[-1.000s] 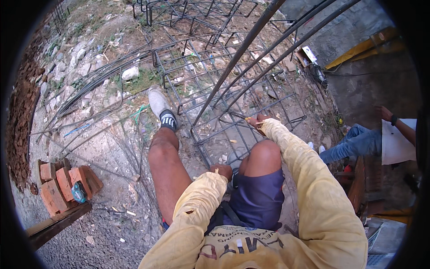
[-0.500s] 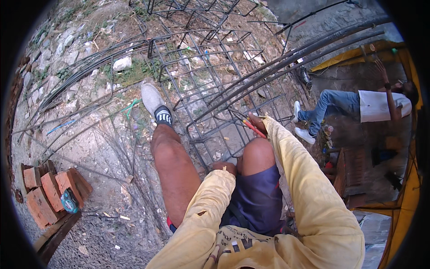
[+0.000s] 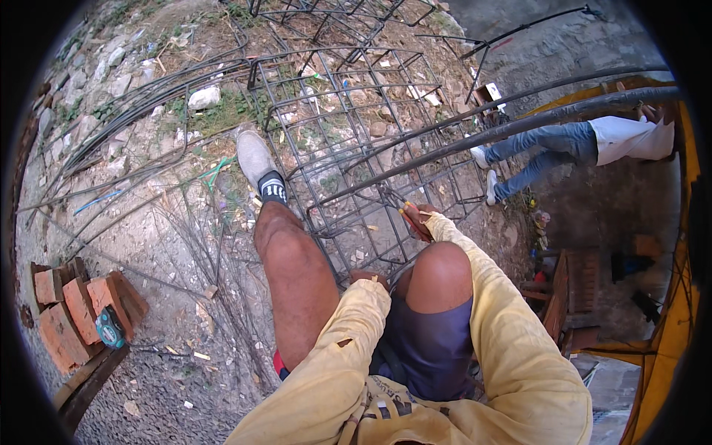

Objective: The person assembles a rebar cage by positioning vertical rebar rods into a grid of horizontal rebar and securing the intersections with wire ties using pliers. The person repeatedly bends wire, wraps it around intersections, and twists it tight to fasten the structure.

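Observation:
My right hand (image 3: pixel 420 217) is closed around the red and yellow handles of a pair of pliers (image 3: pixel 407 211). The dark jaws reach to the bars of a steel rebar cage (image 3: pixel 330 236), just under the long thick bars crossing it. By my bent right knee, my left hand (image 3: pixel 368 277) sits low at the cage's near end. Only the back of that hand shows past the yellow sleeve; its fingers are hidden. My left leg stretches along the left side of the cage.
Long dark bars (image 3: pixel 512 130) slant over the cage toward the right. A person (image 3: pixel 545 141) in jeans and a white shirt stands there, near a yellow frame (image 3: pixel 671 245). At left lie red bricks (image 3: pixel 70 326) with a teal tape measure (image 3: pixel 111 326), loose rods (image 3: pixel 111 144) and rubble.
My right hand has come slightly left and down, and the pliers now point up at the cage bars. The long bars have shifted at their right end. The other person has changed stance.

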`<state>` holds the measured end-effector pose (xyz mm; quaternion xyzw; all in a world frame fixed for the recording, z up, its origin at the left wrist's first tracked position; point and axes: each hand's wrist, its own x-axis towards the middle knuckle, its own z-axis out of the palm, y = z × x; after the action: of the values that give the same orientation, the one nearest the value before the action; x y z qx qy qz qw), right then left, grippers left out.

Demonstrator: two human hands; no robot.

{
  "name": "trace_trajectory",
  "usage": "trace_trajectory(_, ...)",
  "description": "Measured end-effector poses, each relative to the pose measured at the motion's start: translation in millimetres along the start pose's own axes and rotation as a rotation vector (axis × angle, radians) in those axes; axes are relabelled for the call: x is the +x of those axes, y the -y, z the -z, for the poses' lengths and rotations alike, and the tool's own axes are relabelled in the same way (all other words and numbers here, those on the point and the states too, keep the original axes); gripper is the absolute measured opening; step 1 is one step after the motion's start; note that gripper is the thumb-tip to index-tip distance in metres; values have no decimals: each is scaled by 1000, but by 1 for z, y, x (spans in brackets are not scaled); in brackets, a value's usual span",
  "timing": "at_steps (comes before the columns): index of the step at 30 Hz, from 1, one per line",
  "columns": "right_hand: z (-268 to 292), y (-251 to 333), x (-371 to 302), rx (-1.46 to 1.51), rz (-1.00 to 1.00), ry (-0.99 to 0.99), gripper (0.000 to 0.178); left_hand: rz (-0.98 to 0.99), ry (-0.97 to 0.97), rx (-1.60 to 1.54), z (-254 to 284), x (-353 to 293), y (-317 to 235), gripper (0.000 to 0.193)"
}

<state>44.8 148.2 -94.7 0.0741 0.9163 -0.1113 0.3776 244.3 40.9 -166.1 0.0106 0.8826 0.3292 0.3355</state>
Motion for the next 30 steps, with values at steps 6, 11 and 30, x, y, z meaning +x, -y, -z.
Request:
trace_trajectory(6, 9, 11, -5, 430, -184, 370, 54, -99, 150, 71, 20, -9, -6, 31)
trace_trajectory(11, 28, 15, -2, 173, 92, 374, 46, -25, 155, -91, 19, 4, -24, 34)
trace_trajectory(30, 6, -116, -38, 210, 695, 167, 57, -1, -536, -1307, 37, 34, -71, 26)
